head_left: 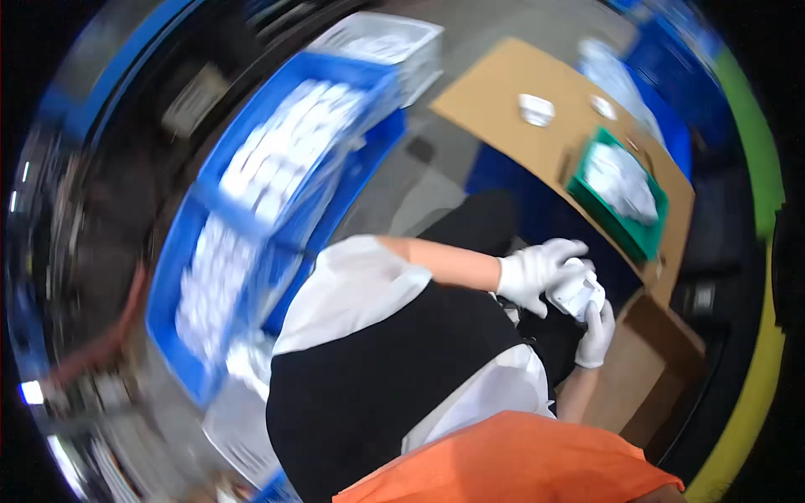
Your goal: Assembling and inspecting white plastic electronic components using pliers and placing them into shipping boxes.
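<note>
Both my hands wear white gloves and meet in front of me, right of the middle. My right hand (595,332) is closed on a small white plastic part (573,293), thumb and fingers at its lower right edge. The part has a boxy shape with a paler flat face; blur hides its detail. My left hand (535,273) reaches in from the left with its fingers spread, at the part's upper left edge. Some of its fingertips overlap the part, and whether they press on it is hard to tell.
A cardboard-topped surface (490,88) holds two white parts, one of them (536,111) boxy, and a green tray (610,220) with white contents. Blue bins (194,201) full of white pieces stand at left, a white crate (419,63) behind them. An open cardboard box (641,356) sits beside my right hand.
</note>
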Tool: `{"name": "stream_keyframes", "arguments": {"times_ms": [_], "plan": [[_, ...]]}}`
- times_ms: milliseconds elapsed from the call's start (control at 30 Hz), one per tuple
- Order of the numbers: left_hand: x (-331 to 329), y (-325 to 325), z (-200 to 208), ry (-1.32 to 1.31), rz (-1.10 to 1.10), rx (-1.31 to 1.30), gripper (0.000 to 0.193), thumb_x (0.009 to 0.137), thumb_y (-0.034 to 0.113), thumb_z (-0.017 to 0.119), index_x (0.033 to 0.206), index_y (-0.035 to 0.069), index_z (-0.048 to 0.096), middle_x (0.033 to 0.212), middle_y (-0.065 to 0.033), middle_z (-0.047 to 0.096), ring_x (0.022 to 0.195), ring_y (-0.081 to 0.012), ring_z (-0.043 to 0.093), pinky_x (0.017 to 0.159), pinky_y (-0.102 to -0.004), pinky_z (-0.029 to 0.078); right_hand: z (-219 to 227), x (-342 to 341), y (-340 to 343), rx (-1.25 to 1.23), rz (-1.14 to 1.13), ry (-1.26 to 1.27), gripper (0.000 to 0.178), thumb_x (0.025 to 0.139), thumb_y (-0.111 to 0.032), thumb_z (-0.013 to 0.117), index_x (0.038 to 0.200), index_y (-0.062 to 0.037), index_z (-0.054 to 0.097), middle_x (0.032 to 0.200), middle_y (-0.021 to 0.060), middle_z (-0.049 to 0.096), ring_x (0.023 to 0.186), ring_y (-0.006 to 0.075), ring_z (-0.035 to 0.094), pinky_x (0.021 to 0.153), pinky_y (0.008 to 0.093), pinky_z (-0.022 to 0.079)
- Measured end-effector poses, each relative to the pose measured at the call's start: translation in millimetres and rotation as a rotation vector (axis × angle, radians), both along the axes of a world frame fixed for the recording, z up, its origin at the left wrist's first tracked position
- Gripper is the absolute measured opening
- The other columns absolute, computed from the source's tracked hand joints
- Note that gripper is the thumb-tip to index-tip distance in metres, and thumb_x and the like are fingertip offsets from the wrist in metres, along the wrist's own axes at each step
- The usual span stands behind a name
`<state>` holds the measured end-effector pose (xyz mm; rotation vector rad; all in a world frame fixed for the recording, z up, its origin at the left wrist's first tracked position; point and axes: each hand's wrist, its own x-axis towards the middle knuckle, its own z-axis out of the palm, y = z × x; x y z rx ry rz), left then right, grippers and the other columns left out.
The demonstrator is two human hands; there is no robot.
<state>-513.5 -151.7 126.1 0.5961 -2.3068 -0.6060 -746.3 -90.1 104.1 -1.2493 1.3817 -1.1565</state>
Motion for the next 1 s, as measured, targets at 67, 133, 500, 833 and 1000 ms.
{"name": "stream_keyframes", "arguments": {"times_ms": [67, 133, 500, 833, 1000], "plan": [[22, 19, 4, -0.157, 0.088, -0.135, 0.092, 0.050, 0.021, 0.080, 0.131, 0.007, 0.037, 0.134, -0.0245, 0.032, 0.125, -0.0425, 0.032, 0.096, -0.0452, 0.040, 6, 37, -19, 0.130, 0.144, -0.034, 0.023, 0.090, -0.017, 0.053, 0.103, 0.0011, 0.058, 0.085, -0.0005, 0.057, 0.071, 0.0059, 0.048, 0.062, 0.0213, 0.038], [43, 43, 1, -0.131, 0.332, 0.040, 0.072, 0.054, 0.020, 0.077, 0.117, 0.005, 0.046, 0.126, -0.0199, 0.040, 0.114, -0.0387, 0.043, 0.091, -0.0417, 0.044, 11, 73, -31, 0.084, 0.373, 0.100, 0.019, 0.089, -0.017, 0.055, 0.096, 0.0004, 0.058, 0.081, -0.0021, 0.055, 0.069, 0.0047, 0.046, 0.061, 0.0202, 0.037], [140, 91, -39, 0.093, 0.865, 0.143, 0.054, 0.061, 0.020, 0.073, 0.105, 0.002, 0.047, 0.102, -0.0164, 0.047, 0.099, -0.0340, 0.048, 0.084, -0.0394, 0.043, 5, 191, -60, 0.202, 0.858, 0.126, 0.026, 0.090, -0.020, 0.054, 0.104, 0.0002, 0.060, 0.082, -0.0011, 0.057, 0.069, 0.0052, 0.047, 0.064, 0.0202, 0.037], [389, 149, -60, -0.287, 1.356, 0.034, 0.015, 0.062, 0.005, 0.061, 0.055, 0.007, 0.048, 0.056, -0.0045, 0.051, 0.052, -0.0202, 0.052, 0.049, -0.0323, 0.042, -36, 257, -94, 0.037, 0.756, 0.305, 0.020, 0.089, -0.011, 0.054, 0.103, 0.0005, 0.061, 0.087, 0.0019, 0.059, 0.069, 0.0067, 0.051, 0.062, 0.0200, 0.042], [591, 315, -137, -0.179, 2.197, 0.200, 0.046, 0.058, 0.031, 0.073, 0.095, 0.006, 0.060, 0.103, -0.0168, 0.059, 0.094, -0.0318, 0.055, 0.084, -0.0405, 0.044, -66, 218, -139, -0.130, 0.411, 0.501, 0.020, 0.088, -0.011, 0.054, 0.103, 0.0010, 0.062, 0.094, 0.0061, 0.063, 0.085, 0.0138, 0.057, 0.077, 0.0262, 0.047]]}}
